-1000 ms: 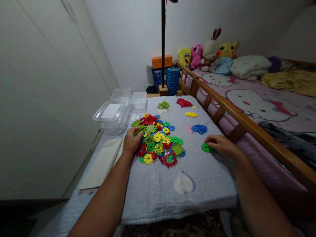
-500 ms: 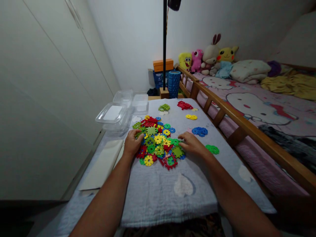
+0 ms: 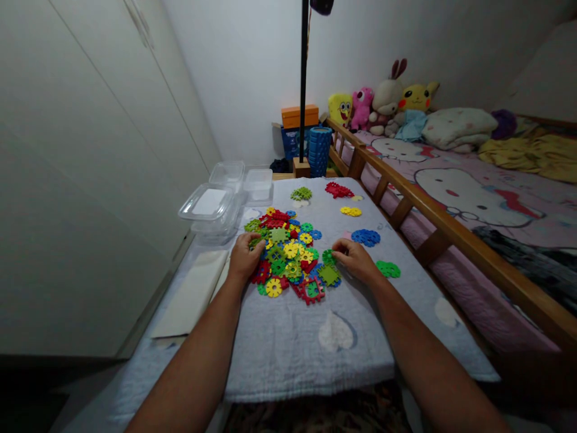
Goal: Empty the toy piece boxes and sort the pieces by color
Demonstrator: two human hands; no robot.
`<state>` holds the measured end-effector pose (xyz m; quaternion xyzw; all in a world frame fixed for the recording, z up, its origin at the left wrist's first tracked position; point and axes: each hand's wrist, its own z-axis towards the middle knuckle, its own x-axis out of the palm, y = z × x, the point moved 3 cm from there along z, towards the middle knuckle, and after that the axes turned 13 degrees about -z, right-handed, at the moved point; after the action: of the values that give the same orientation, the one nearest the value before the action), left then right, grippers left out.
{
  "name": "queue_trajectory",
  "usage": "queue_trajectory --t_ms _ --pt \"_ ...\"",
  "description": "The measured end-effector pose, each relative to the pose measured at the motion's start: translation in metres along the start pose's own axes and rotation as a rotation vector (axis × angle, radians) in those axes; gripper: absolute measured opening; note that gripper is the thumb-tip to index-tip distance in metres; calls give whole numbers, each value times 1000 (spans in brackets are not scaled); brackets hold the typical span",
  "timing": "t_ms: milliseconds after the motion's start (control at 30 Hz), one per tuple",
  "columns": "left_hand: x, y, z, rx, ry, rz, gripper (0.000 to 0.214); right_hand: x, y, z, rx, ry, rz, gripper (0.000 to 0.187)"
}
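A heap of plastic interlocking pieces [image 3: 288, 252] in red, yellow, green and blue lies on a grey quilted cloth [image 3: 311, 325]. My left hand [image 3: 244, 257] rests curled on the heap's left edge, fingers on a green piece. My right hand [image 3: 356, 258] is at the heap's right edge, fingertips pinched on a dark green round piece [image 3: 329, 257]. Sorted small groups lie apart: dark green [image 3: 388, 269] just right of my right hand, blue [image 3: 365, 237], yellow [image 3: 350, 211], red [image 3: 338, 190], light green [image 3: 301, 193].
Clear plastic containers [image 3: 211, 207] stand at the cloth's left, a white sheet [image 3: 192, 293] beside them. A wooden bed rail [image 3: 442, 222] runs along the right, with a bed and plush toys [image 3: 383, 99] behind. A black pole [image 3: 303, 84] rises at the far end.
My right hand left the dark green group at the right and came left to the heap, where it now pinches a green piece. My left hand stayed on the heap's left edge.
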<state>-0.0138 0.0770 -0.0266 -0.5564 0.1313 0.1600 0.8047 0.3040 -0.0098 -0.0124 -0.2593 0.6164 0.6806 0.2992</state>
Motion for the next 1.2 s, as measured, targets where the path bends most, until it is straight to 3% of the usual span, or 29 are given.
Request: queue_trajectory --t_ms 233,367,533,767,900,1033,1200 --pt "0 3 0 9 10 16 30 -66 -23 -19 157 -153 122 29" --pt "1 5 1 13 18 25 33 -95 -41 -43 305 -14 118 34" --pt "1 4 1 23 22 32 32 -107 -54 -64 289 78 45 23" --pt "1 2 0 4 31 43 33 -107 -74 -67 225 38 -180 13" --pt "1 2 0 3 33 38 31 -99 -46 -47 103 -38 -327 14" --pt "1 3 0 12 28 31 31 -57 -4 -18 -78 142 -373 15" --pt "1 2 1 9 33 26 29 -8 10 2 -201 141 -477 34"
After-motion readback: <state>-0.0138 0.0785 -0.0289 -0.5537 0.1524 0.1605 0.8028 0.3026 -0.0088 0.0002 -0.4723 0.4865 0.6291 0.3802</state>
